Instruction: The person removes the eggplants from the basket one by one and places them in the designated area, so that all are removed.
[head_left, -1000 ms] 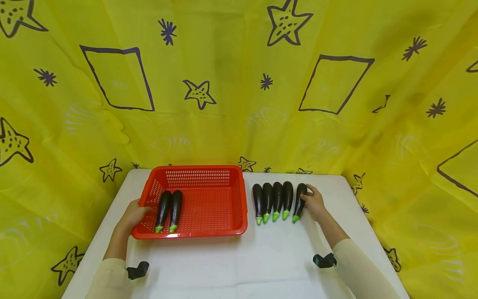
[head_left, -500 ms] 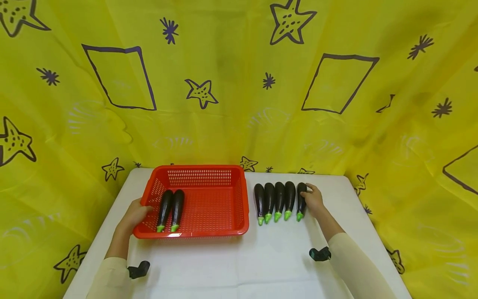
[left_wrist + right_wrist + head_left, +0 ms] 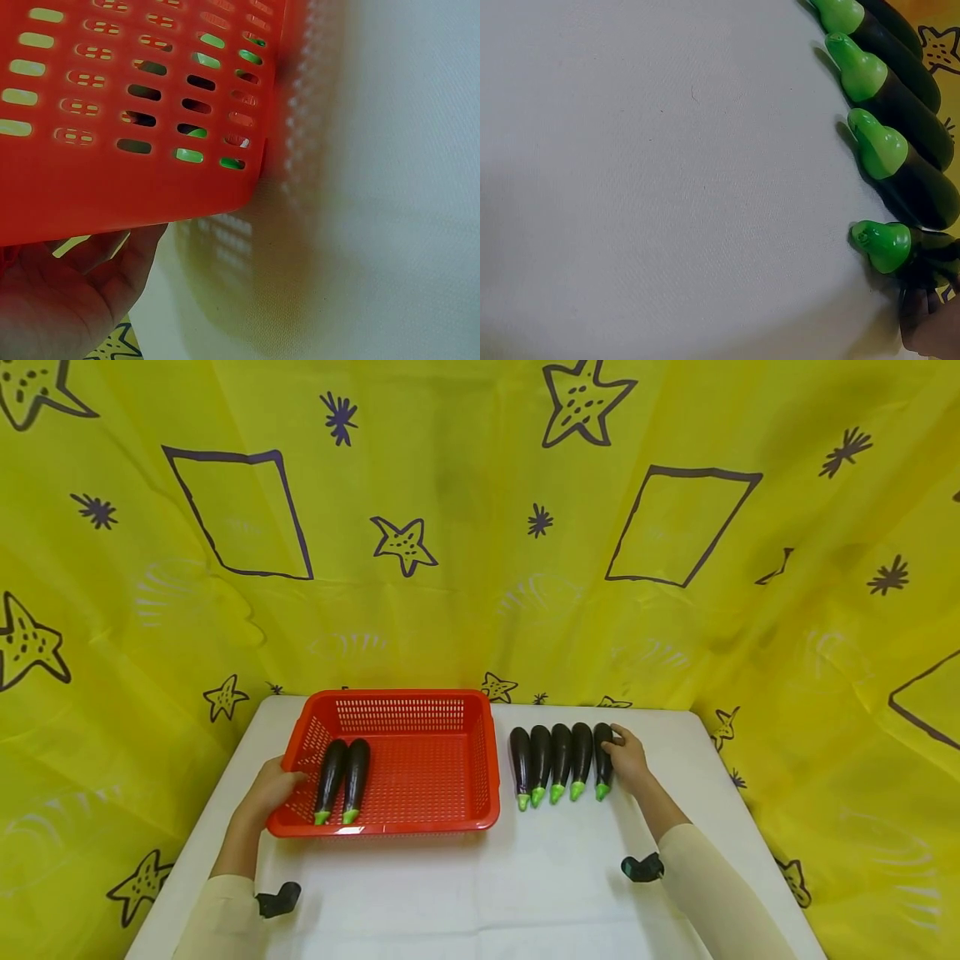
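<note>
My left hand (image 3: 272, 789) grips the left rim of a red plastic basket (image 3: 420, 831), thumb over the inside and fingers beneath the edge, as the left wrist view also shows. Two dark eggplants with green stem ends, the left one (image 3: 331, 781) and the right one (image 3: 357, 781), lie side by side in the basket's left part. On the table to the right, several more eggplants (image 3: 561, 764) stand in a row. My right hand (image 3: 628, 760) holds the rightmost eggplant (image 3: 603, 760) near its upper end; its green tip (image 3: 885, 244) points toward me.
A white table (image 3: 540, 885) carries everything. Yellow curtain cloth (image 3: 465, 610) with star drawings hangs behind and at both sides. A small black device (image 3: 277, 900) is on the left wrist and another black device (image 3: 642, 868) on the right.
The right hand has shifted the rightmost eggplant slightly left and straightened it, bringing it nearer the row. The left hand stays on the basket rim.
</note>
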Tool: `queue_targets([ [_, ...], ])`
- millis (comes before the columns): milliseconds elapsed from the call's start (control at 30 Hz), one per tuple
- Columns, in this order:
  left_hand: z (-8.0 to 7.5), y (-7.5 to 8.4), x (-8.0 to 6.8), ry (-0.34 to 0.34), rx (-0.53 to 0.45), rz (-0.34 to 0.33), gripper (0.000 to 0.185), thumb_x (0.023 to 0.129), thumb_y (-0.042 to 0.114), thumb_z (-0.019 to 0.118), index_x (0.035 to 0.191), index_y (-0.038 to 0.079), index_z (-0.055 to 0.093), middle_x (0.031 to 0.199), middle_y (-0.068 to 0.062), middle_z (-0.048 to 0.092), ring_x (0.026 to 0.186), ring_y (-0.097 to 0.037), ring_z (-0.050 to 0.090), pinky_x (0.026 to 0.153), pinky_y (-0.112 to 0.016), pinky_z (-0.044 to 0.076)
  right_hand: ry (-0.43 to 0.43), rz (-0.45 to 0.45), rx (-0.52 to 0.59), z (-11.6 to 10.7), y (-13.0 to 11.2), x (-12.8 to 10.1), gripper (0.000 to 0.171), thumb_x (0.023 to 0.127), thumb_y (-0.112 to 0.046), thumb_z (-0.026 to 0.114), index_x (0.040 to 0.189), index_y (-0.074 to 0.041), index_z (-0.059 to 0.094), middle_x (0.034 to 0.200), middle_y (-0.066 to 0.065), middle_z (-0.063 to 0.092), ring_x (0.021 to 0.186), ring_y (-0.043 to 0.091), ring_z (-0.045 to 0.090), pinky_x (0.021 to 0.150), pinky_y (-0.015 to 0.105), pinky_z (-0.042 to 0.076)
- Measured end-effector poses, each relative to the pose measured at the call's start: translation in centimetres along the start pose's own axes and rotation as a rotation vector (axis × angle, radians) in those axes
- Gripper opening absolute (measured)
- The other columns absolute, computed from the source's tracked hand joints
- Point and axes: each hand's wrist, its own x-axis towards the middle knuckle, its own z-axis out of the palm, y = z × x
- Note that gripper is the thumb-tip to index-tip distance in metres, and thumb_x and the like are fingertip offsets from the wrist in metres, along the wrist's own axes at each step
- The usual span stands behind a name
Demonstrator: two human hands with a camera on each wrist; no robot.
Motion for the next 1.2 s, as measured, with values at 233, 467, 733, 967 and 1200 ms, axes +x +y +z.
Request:
queue_targets([
  [233,0.1,0.0,-0.1,0.002,-0.008,0.001,0.038,0.095,0.002,0.052,0.127,-0.020,0.049,0.097,-0.021,0.065,0.076,-0.020,0.065,0.065,-0.032,0.059,-0.005,-0.020,0.006,-0.1,0.0,-0.1,0.060,0.107,0.001,0.046,0.162,0.009,0.021,0.155,0.043,0.030,0.143,0.052,0.035,0.119,0.054,0.032],
  [467,0.0,0.2,-0.2,0.000,-0.013,-0.002,0.039,0.096,0.002,0.052,0.128,-0.020,0.048,0.099,-0.022,0.065,0.078,-0.021,0.065,0.066,-0.032,0.059,-0.001,-0.030,-0.012,0.0,0.0,-0.2,0.060,0.107,0.000,0.046,0.161,0.010,0.021,0.154,0.042,0.031,0.142,0.051,0.036,0.119,0.054,0.032],
  [733,0.1,0.2,-0.2,0.006,-0.005,-0.006,0.038,0.096,0.002,0.052,0.127,-0.020,0.049,0.097,-0.020,0.065,0.077,-0.020,0.065,0.065,-0.032,0.059,0.019,-0.042,-0.024,-0.3,0.2,-0.4,0.060,0.107,-0.003,0.047,0.160,0.011,0.022,0.152,0.042,0.035,0.139,0.052,0.040,0.117,0.053,0.034],
  [967,0.0,0.2,-0.2,0.002,0.001,0.005,0.039,0.096,0.003,0.052,0.127,-0.020,0.049,0.098,-0.023,0.065,0.077,-0.021,0.065,0.065,-0.032,0.059,0.066,-0.074,-0.028,-0.7,0.5,-0.5,0.060,0.105,-0.002,0.049,0.159,0.011,0.026,0.152,0.041,0.034,0.138,0.051,0.040,0.113,0.052,0.038],
  [1200,0.0,0.3,-0.3,-0.004,0.008,0.002,0.039,0.096,0.003,0.051,0.128,-0.020,0.049,0.101,-0.023,0.065,0.080,-0.021,0.065,0.067,-0.031,0.059,0.158,-0.149,-0.110,-0.1,0.1,-1.0,0.057,0.104,-0.006,0.056,0.155,0.009,0.036,0.149,0.037,0.042,0.136,0.051,0.041,0.115,0.057,0.035],
])
